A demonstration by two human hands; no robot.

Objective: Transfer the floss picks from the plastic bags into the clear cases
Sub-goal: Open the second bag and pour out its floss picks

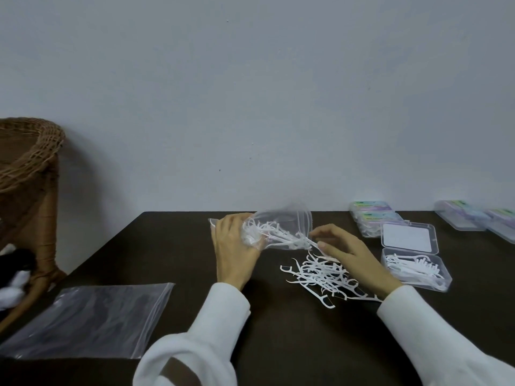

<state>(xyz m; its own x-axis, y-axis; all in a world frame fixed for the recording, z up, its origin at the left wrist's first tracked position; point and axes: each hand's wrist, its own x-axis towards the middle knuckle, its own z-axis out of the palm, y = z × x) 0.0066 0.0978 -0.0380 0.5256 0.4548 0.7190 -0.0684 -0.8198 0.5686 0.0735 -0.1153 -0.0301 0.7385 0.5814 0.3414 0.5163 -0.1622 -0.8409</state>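
My left hand (234,246) grips the closed end of a clear plastic bag (281,229), lifted and tipped with its mouth toward the right. White floss picks still lie inside it. My right hand (351,257) pinches the bag's open edge between thumb and fingers. Under that hand a loose pile of floss picks (315,277) lies on the dark table (292,344). To the right an open clear case (415,267) holds several picks, its lid (408,237) folded back.
An empty flat zip bag (89,321) lies at the table's front left. Closed filled cases (373,215) and further cases (473,218) line the back right by the wall. A wicker chair (30,174) stands left of the table.
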